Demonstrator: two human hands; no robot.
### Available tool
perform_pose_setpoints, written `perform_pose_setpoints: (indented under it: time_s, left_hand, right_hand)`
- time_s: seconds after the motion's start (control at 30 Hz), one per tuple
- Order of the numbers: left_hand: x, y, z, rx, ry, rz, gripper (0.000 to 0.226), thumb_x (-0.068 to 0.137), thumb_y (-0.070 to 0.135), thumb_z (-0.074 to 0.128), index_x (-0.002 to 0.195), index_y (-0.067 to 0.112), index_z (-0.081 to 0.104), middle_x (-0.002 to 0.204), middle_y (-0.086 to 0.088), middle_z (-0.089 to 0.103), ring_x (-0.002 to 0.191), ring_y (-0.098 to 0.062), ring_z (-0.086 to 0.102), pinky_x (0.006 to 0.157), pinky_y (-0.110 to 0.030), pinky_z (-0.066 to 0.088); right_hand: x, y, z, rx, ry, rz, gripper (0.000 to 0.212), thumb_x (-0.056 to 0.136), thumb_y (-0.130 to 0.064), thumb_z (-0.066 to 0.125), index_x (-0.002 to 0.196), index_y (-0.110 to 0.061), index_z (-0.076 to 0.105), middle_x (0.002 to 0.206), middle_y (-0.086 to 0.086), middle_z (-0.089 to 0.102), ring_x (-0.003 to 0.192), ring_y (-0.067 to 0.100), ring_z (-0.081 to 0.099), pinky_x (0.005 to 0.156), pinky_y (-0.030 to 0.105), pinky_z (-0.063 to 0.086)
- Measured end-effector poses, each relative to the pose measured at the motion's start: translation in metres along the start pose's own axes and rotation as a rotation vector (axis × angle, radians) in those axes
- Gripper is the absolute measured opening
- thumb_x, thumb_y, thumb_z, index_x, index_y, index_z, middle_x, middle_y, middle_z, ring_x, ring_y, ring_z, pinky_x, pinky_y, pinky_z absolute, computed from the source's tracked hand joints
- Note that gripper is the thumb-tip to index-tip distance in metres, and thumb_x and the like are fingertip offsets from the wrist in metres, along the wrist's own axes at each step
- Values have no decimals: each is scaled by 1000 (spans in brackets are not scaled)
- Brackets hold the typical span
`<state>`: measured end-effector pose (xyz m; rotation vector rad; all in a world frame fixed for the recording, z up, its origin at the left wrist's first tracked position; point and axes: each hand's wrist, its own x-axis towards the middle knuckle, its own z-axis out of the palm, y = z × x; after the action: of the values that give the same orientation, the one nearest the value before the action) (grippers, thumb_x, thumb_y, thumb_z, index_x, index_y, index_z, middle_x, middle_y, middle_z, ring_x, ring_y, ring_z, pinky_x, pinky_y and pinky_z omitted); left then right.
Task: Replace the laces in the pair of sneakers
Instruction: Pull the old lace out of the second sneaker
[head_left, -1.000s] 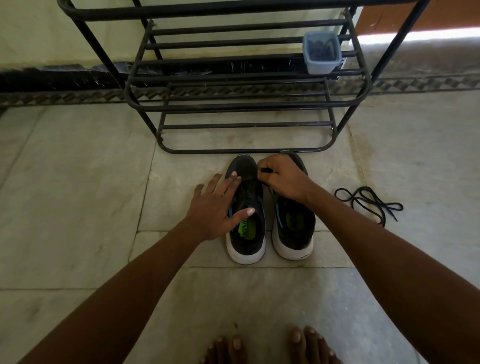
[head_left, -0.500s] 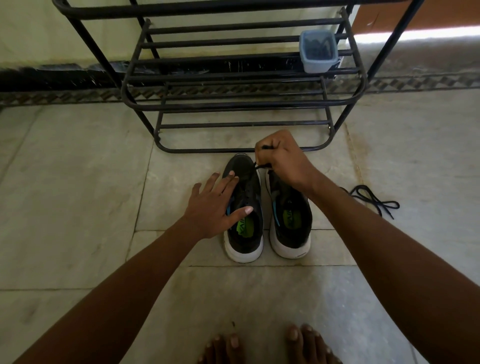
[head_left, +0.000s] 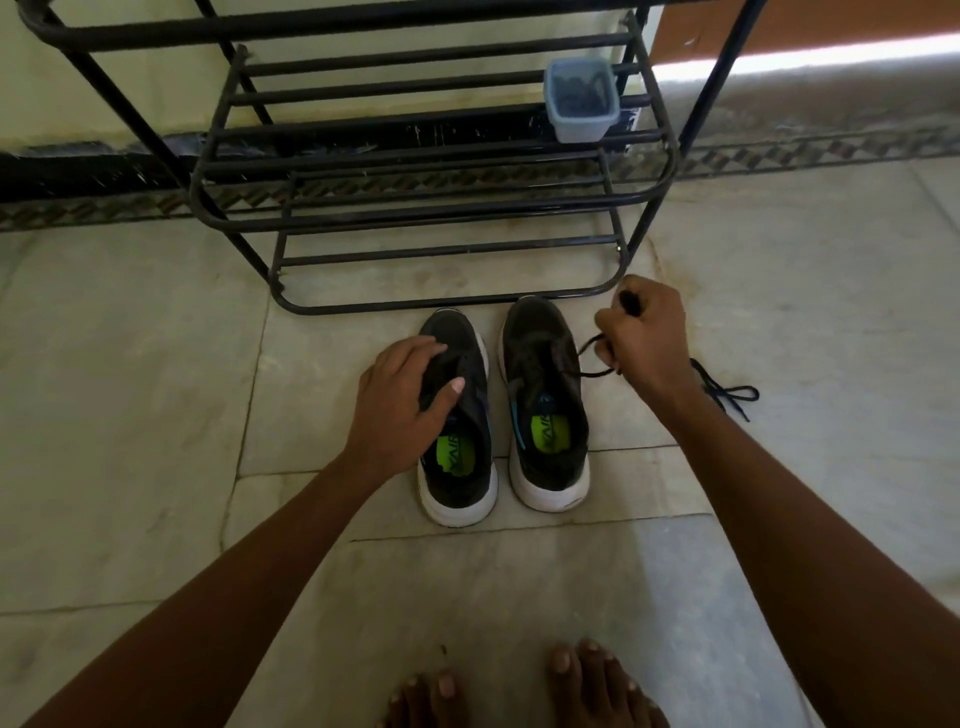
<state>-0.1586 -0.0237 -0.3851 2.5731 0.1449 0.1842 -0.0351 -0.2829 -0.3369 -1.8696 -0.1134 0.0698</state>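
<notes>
- Beside my left hand, which presses the left shoe down, my right hand pinches a limp lace.
- Soft cord; I'd grip near its tip.

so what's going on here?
A person is unlacing a pair of black white-soled sneakers on a pale tiled floor. The left hand rests on the left sneaker, steadying it. The right hand grips a black lace running from the right sneaker. Another loose black lace lies on the floor to the right.
</notes>
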Motion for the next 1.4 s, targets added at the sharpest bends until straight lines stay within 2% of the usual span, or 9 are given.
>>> perform_pose_setpoints:
  time_s: [0.13, 0.4, 0.57, 0.77, 0.9, 1.07, 1.2, 1.3, 1.4]
  left_hand:
    - [6, 24, 8, 55, 41, 118, 38, 92, 33, 61, 128, 19, 61, 130, -1, 62, 125, -22, 55, 106, -51, 43]
    - [8, 75, 26, 69, -121, 271, 34, 92, 31, 61, 124, 19, 64, 125, 1, 65, 121, -19, 57, 113, -45, 37]
    - [14, 73, 26, 68, -215, 350, 32, 96, 29, 58, 125, 17, 64, 128, 0, 63, 119, -18, 58, 109, -45, 42]
    - [15, 72, 26, 92, -190, 333, 36, 98, 32, 57, 130, 16, 61, 129, -1, 63, 118, -18, 59, 105, -45, 47]
    - [9, 72, 29, 50, -198, 300, 34, 101, 27, 58, 131, 12, 60, 132, -3, 59, 118, -18, 58, 102, -28, 47]
    - [7, 79, 30, 191, -189, 236, 42, 101, 41, 53, 136, 18, 56, 135, -1, 60, 119, -18, 58, 102, -37, 48]
    - [-8, 70, 26, 295, -21, 94, 38, 97, 39, 54, 128, 19, 62, 140, -5, 56, 130, -25, 51, 107, -52, 41]
    - [-28, 59, 25, 291, 59, -110, 33, 96, 27, 56, 128, 18, 61, 150, -12, 43, 136, -35, 41, 102, -61, 42]
    - [-37, 51, 28, 69, 20, -258, 45, 101, 38, 37, 137, 19, 55, 154, -18, 35, 138, -41, 37, 108, -61, 41]
  right_hand:
    - [-4, 28, -29, -320, 102, 66, 8, 82, -10, 62, 84, -3, 59, 71, 10, 61, 55, 16, 55, 48, 20, 45]
    - [-3, 74, -65, -800, -10, 206, 9, 83, -16, 62, 87, -8, 63, 83, 11, 62, 71, 30, 60, 59, 32, 45]
    - [-16, 87, -71, -979, -116, 241, 40, 89, -41, 65, 118, -14, 60, 115, 13, 50, 107, 37, 51, 91, 52, 48]
    - [-44, 91, -71, -913, 10, 94, 49, 86, -44, 70, 127, -20, 59, 135, 10, 42, 127, 34, 37, 103, 58, 35]
    - [-58, 90, -61, -831, 40, -8, 41, 88, -37, 70, 123, -17, 63, 132, 7, 46, 123, 31, 40, 101, 57, 36]
    - [-71, 73, -33, -525, -102, -181, 38, 96, -45, 56, 117, -14, 66, 110, 2, 58, 101, 16, 53, 84, 41, 51]
    - [-84, 49, -7, -395, -233, -212, 46, 95, -45, 62, 130, -16, 60, 119, 1, 60, 102, 10, 57, 81, 16, 49]
    - [-88, 49, 6, -370, -245, -172, 47, 94, -23, 63, 138, -9, 55, 129, 10, 60, 110, 20, 62, 93, 31, 57]
    - [-89, 50, 10, -357, -184, -149, 45, 91, -8, 56, 135, -1, 57, 126, 15, 63, 108, 27, 65, 93, 42, 58]
